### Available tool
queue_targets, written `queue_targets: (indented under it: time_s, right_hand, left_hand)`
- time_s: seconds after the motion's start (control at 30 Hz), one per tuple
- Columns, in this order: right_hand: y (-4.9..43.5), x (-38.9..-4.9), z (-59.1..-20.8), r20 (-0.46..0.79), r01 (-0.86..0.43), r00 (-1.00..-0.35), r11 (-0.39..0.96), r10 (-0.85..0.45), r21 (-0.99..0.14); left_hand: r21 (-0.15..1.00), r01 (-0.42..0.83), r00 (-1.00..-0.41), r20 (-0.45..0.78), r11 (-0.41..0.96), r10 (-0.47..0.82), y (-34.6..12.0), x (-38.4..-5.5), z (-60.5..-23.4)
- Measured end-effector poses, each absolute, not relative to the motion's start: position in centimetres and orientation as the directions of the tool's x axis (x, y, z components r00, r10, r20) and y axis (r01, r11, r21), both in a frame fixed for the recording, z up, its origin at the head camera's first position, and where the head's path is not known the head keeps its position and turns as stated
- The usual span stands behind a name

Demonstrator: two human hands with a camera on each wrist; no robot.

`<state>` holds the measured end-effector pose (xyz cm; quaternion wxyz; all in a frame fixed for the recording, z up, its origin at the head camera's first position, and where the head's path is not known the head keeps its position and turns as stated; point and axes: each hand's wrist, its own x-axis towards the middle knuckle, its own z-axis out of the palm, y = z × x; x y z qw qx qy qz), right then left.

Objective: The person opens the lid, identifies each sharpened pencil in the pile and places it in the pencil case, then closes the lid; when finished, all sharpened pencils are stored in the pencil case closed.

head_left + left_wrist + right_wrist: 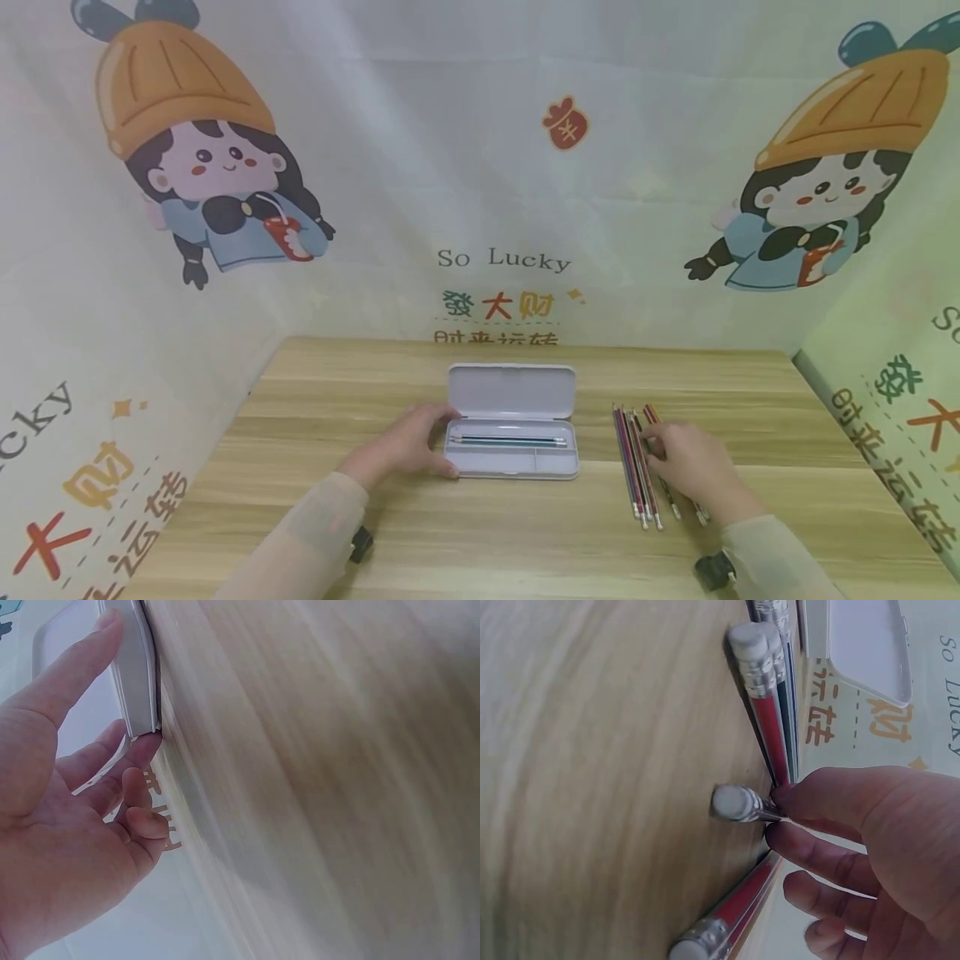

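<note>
Pencil case [517, 477], white, one: open on the wood-grain counter [480, 533], below the centre of the head frame, its lid [512, 392] raised along the upper side. Interior: one long upper compartment, with the lower strip parted by a short divider toward the right. Contents: teal pencil stock [510, 442] lying lengthwise in the upper compartment, eraser end to the right; whether one or more, cannot be told. Left hand [408, 446]: at the case's left end, grip moderately spread and holding that end, thumb at the lower left corner, fingers at the upper. Right hand [693, 467]: right of centre, grip narrow, thumb and forefinger pinching one pencil [735, 802], its white eraser end facing the camera in the right wrist view. Loose pencils [633, 471], a bundle: on the counter just left of the right hand, red and dark barrels, eraser ends toward the bottom of the frame. Further pencils [739, 900], red barrels showing: lower centre of the right wrist view, apart from the bundle. Sleeves [315, 533], pale, a pair: lower left and lower right, each with a small black device [715, 571] at the wrist. Backdrop [420, 150], pale cloth: across the upper frame, printed with orange-hatted figures and lettering.
</note>
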<state>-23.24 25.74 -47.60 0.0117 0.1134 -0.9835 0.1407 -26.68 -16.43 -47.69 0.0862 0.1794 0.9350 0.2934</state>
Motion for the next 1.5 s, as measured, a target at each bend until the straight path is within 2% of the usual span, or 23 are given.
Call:
queue_targets:
  time_s: [0.37, 0.93, 1.5]
  right_hand:
    - [25.7, -23.2, -47.7, 0.048, -0.199, -0.98, 0.947, -0.193, -0.254]
    - [25.9, -23.4, -47.7, 0.071, -0.186, -0.982, 0.936, -0.173, -0.298]
    - [26.4, -23.2, -46.5, 0.021, -0.165, -0.986, 0.934, -0.166, -0.317]
  left_hand:
    - [0.579, 0.286, -0.92, -0.058, 0.763, 0.389, -16.5, -26.5, -47.7]
    - [0.592, 0.292, -0.915, -0.054, 0.751, 0.399, -16.4, -26.6, -47.6]
    - [0.585, 0.279, -0.917, -0.073, 0.762, 0.392, -16.4, -26.4, -47.4]
